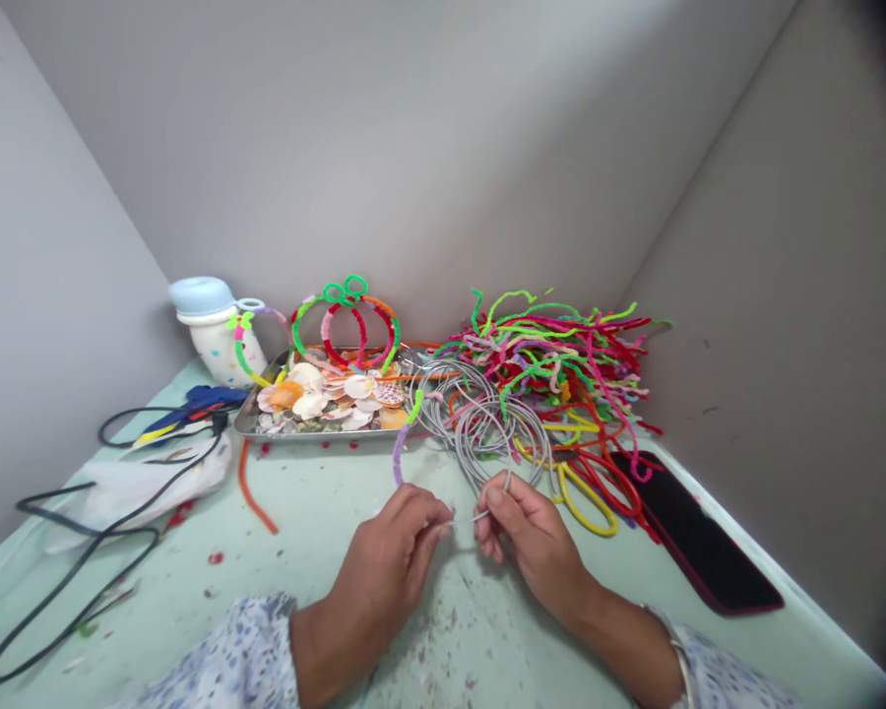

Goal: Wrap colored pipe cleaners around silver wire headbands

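Note:
My left hand (388, 566) is closed in a pinch on a thin grey wire (467, 520). A short fuzzy strip in purple and green (400, 454) rises behind its knuckles, curving toward the shell tray. Just to the right, my right hand (538, 551) pinches the same wire between thumb and forefinger, a small gap from the left. Beyond the right fingers lies a loose coil of grey wire (502, 443). How the fuzzy strip joins the wire is hidden by the left fingers.
A metal tray (317, 436) holds shells, with fuzzy wire hoops (347, 325) standing over it. Colourful pipe cleaners (553, 354) are heaped at the back right. Around them are yellow-handled scissors (587, 502), a phone (698, 537), a white bottle (225, 340) and a black cable (107, 537).

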Demonstrator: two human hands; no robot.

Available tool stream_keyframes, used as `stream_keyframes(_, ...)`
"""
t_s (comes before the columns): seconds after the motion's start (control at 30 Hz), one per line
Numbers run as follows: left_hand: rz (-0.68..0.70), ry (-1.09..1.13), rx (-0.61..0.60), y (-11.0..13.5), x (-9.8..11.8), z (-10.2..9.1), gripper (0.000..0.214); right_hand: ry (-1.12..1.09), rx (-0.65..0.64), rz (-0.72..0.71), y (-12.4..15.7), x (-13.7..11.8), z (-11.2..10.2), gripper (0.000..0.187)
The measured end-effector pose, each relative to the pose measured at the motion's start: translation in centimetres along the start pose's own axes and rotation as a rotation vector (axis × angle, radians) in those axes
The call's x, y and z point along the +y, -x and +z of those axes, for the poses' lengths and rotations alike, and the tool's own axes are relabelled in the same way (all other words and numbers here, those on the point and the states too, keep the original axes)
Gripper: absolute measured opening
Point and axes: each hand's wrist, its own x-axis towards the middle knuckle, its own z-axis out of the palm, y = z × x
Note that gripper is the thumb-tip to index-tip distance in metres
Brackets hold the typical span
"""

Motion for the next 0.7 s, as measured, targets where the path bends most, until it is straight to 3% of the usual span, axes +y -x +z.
stream_keyframes(0.43,0.044,-0.033,-0.002,0.17,0.71,-0.35,0.014,-0.124,0.006,0.031,-0.45,0.1,-0.3,0.028)
stream_keyframes(0.7,-0.035,-0.008,-0.055,0.3,0.77,-0.05,0.017,-0.078,0.021,0.004,-0.34,-0.13,-0.16,0.029)
